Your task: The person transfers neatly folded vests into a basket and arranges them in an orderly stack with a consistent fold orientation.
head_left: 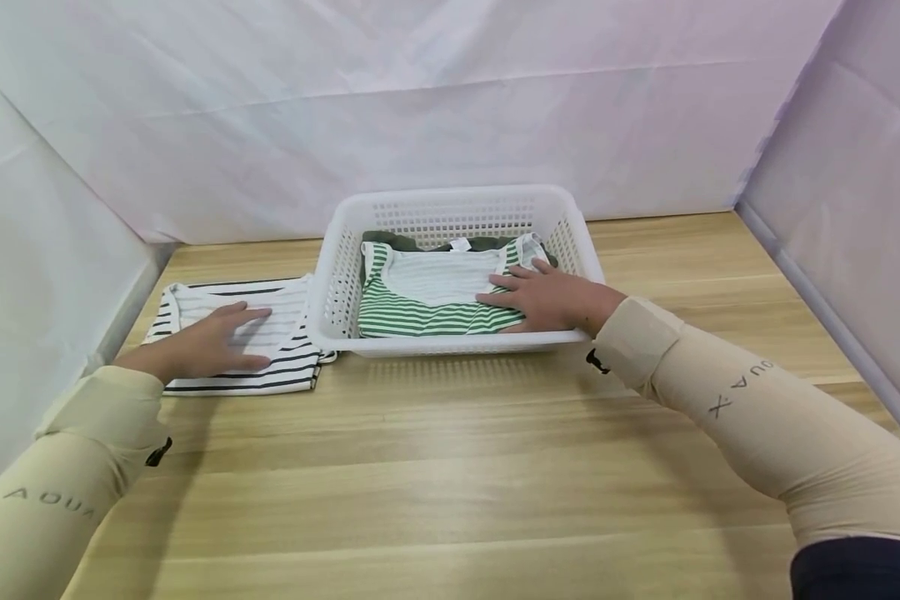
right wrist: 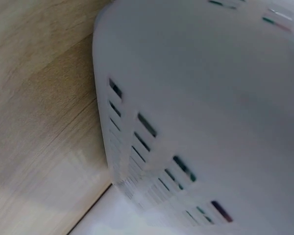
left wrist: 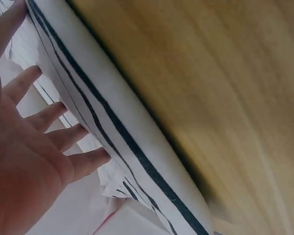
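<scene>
A white shirt with dark stripes (head_left: 288,367) lies folded on the table at the left. My left hand (head_left: 210,340) is over it with fingers spread. In the left wrist view, the fingers (left wrist: 54,115) reach toward the shirt's folded edge (left wrist: 112,115); whether they touch it I cannot tell. A folded green-and-white striped shirt (head_left: 420,317) fills the front of the white plastic basket (head_left: 457,343). On its right side rests my right hand (head_left: 543,300), fingers extended. The right wrist view shows only the basket's slotted outer wall (right wrist: 210,112), the hand being hidden there.
Behind the green-striped shirt, dark green cloth (head_left: 390,240) with a white tag shows in the basket. The wooden table (head_left: 450,483) is bounded by a white sheet (head_left: 450,125) at the back and pale walls at both sides. The striped shirt meets the basket's left side.
</scene>
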`<action>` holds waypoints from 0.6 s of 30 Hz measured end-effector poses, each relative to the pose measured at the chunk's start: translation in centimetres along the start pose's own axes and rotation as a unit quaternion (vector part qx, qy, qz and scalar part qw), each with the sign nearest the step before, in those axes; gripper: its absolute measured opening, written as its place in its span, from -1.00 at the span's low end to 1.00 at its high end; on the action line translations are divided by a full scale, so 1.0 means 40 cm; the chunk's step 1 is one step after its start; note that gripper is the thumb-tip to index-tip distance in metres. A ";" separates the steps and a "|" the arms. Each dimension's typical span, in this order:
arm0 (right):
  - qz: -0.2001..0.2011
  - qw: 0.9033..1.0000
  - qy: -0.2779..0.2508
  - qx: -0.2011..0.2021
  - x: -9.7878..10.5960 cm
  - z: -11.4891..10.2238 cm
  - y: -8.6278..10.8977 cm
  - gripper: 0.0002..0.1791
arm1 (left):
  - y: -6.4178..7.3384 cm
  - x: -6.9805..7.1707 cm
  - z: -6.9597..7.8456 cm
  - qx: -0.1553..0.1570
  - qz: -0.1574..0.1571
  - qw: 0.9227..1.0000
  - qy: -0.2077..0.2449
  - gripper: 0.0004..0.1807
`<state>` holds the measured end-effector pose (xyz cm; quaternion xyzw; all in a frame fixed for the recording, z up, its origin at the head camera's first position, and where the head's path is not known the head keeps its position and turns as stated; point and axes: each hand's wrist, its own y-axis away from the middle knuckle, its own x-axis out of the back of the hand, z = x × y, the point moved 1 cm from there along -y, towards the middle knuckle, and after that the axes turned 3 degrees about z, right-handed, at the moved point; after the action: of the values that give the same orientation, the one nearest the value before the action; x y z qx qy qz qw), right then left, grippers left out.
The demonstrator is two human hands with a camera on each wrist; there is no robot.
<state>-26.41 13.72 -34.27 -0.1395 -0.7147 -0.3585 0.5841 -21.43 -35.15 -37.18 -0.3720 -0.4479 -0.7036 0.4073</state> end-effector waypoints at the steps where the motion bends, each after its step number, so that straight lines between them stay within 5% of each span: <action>1: -0.001 1.000 0.000 -0.001 0.000 0.001 0.001 -0.28 | 0.003 -0.004 0.002 0.002 -0.001 1.000 0.005 0.13; 13: -0.012 1.000 -0.008 -0.002 -0.005 0.003 -0.005 -0.28 | 0.092 -0.055 0.044 0.011 0.004 1.000 0.004 0.08; 18: -0.005 1.000 -0.005 -0.001 -0.004 0.003 -0.003 -0.29 | 0.124 -0.060 0.077 -0.012 0.015 1.000 -0.016 0.06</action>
<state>-26.55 13.76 -34.49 -0.1386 -0.7180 -0.3616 0.5783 -15.48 -33.02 -36.71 -0.3950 -0.4402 -0.6967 0.4061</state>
